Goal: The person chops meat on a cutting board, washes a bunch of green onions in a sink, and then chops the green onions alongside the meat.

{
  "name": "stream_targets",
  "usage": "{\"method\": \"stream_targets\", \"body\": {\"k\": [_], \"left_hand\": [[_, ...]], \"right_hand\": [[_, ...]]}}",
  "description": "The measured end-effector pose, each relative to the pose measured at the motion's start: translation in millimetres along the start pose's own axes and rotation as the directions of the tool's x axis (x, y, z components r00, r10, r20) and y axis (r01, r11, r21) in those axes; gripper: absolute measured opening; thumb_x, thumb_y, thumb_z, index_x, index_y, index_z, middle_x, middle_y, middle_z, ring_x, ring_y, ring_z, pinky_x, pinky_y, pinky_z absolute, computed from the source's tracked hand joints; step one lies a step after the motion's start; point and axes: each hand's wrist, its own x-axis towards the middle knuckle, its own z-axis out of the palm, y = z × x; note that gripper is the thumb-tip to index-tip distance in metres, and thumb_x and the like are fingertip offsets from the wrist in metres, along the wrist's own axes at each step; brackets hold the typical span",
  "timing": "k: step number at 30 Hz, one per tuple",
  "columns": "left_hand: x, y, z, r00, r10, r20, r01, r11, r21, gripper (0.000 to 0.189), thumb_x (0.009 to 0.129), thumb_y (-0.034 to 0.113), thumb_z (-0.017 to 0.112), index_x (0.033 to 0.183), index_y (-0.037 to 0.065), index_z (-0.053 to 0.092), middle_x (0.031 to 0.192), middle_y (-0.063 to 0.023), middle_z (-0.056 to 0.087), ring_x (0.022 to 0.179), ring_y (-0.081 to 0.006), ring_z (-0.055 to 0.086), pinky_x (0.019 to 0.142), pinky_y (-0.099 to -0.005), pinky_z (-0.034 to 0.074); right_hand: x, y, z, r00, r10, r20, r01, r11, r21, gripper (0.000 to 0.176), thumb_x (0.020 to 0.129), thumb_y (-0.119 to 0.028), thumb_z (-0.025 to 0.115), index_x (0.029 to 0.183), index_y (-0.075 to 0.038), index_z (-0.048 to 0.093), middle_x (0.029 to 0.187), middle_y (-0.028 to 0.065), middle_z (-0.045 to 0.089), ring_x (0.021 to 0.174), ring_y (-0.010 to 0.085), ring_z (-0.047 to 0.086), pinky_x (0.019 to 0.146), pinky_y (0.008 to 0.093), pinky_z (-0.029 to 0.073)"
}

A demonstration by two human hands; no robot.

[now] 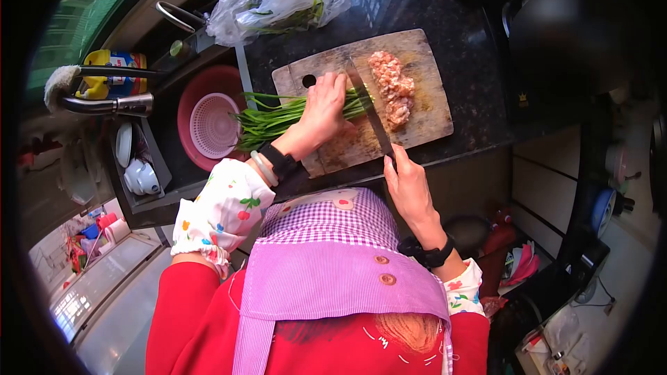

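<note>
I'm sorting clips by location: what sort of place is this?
Probably a home kitchen: a faucet shows at the left, and what looks like minced meat lies on a cutting board.

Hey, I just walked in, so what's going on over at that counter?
A person in a purple apron is working at a cutting board. Their left hand holds down a bunch of green stalks, while their right hand grips a knife by the stalks' ends. A pile of minced meat lies beyond the blade.
</note>
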Motion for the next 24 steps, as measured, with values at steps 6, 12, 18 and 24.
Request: {"method": "stream_targets", "body": {"k": [6,12,18,24], "left_hand": [[-19.8,-5.4,1.8,0.992,0.124,-0.023,-0.116,0.966,0.232,0.076,0.061,0.019,0.079,0.125,-0.002,0.045,0.115,-0.0152,0.05,0.108,-0.0321,0.049,0.089,-0.0406,0.04],[-22.3,-6.8,15.5,0.976,0.218,-0.006,-0.186,0.848,0.496,0.047,0.076,0.013,0.056,0.12,-0.003,0.049,0.106,-0.0124,0.051,0.103,-0.0258,0.05,0.084,-0.0355,0.04],[-20.5,-2.9,14.5,0.982,0.187,0.039,-0.184,0.869,0.459,0.044,0.078,0.013,0.052,0.119,-0.004,0.049,0.108,-0.0126,0.051,0.104,-0.0254,0.049,0.086,-0.0358,0.04],[-25.1,-2.0,20.0,0.984,0.177,-0.004,-0.157,0.88,0.449,0.044,0.078,0.013,0.052,0.12,-0.002,0.05,0.107,-0.013,0.051,0.104,-0.0257,0.049,0.086,-0.0366,0.04]], "right_hand": [[1.3,-7.8,4.4,1.0,0.027,0.004,-0.026,0.994,-0.109,0.022,0.094,-0.01,0.052,0.112,0.002,0.051,0.087,0.0279,0.064,0.082,0.0451,0.062,0.068,0.0503,0.05],[10.6,-14.0,7.9,0.995,0.098,0.033,-0.091,0.982,-0.166,0.016,0.093,-0.009,0.051,0.106,0.0,0.05,0.077,0.0272,0.063,0.075,0.0461,0.062,0.064,0.0531,0.049],[27.2,-7.6,22.0,0.996,0.087,0.017,-0.083,0.985,-0.154,0.012,0.092,-0.009,0.051,0.097,0.001,0.048,0.073,0.0287,0.06,0.074,0.0473,0.061,0.062,0.0546,0.048],[76.3,-2.1,46.3,0.996,-0.017,-0.082,0.007,0.993,-0.115,0.014,0.092,-0.011,0.052,0.096,0.002,0.05,0.071,0.03,0.06,0.073,0.0477,0.061,0.062,0.0552,0.048]]}}
